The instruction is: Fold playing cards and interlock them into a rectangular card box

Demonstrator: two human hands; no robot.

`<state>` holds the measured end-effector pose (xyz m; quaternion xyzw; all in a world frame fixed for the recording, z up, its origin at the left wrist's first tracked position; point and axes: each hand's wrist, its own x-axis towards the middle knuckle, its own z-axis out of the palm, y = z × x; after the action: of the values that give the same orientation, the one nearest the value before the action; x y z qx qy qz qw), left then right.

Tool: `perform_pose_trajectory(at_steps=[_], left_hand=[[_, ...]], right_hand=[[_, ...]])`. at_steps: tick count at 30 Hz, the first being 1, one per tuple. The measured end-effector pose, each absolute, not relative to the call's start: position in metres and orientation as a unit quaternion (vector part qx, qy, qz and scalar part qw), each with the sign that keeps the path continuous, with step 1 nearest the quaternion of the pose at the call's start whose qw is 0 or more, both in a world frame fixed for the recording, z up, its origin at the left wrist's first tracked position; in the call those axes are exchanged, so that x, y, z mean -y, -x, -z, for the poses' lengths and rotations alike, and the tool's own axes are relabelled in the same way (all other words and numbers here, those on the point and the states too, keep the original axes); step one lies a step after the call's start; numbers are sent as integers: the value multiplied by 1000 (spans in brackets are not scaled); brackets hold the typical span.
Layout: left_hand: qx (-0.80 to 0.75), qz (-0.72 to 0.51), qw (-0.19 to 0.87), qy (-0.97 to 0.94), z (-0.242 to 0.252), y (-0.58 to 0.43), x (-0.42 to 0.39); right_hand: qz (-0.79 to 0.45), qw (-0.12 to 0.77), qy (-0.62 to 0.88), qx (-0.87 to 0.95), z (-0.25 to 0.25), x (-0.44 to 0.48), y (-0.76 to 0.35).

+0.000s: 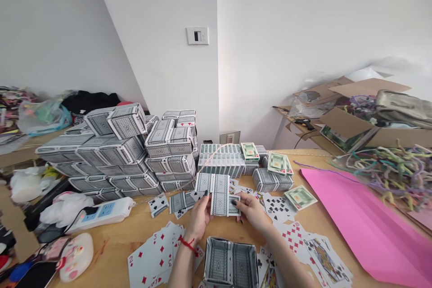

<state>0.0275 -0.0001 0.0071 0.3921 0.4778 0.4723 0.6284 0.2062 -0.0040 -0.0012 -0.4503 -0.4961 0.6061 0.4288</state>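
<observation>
Between my two hands is a panel of joined playing cards [221,193], backs outward in a grey-blue pattern, with small folded pieces along its edges. My left hand [200,213], a red string bracelet on its wrist, grips the panel's left side. At the lower right edge, my right hand [251,210] pinches a small folded card flap [233,206]. Some of its fingers are hidden behind the panel. Just below the hands stands an open box made of cards [231,263]. Loose face-up cards [150,256] lie left of it, and more cards [293,237] lie to the right.
Stacked card blocks [118,150] rise at the back left. Green card packs [301,198] lie to the right, near a pink sheet [364,234] and a heap of coloured yarn [384,180]. A white power strip [104,211] is at left, a cardboard box [351,128] at far right.
</observation>
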Motion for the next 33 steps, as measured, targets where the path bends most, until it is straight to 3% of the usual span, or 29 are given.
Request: perform_pose_trajectory(at_steps=[4,15,33], left_hand=[[-420,-446,704,-359,-11,-20,0],[-411,-385,709,-424,-24,-13,3],[-378,-384,718,-441,-24,-8,2]], right_hand=[[-591,445,455,495,5,1,-213],[-577,429,463,519,9,1,-214],[-546,441,492,515,11,-1,-219]])
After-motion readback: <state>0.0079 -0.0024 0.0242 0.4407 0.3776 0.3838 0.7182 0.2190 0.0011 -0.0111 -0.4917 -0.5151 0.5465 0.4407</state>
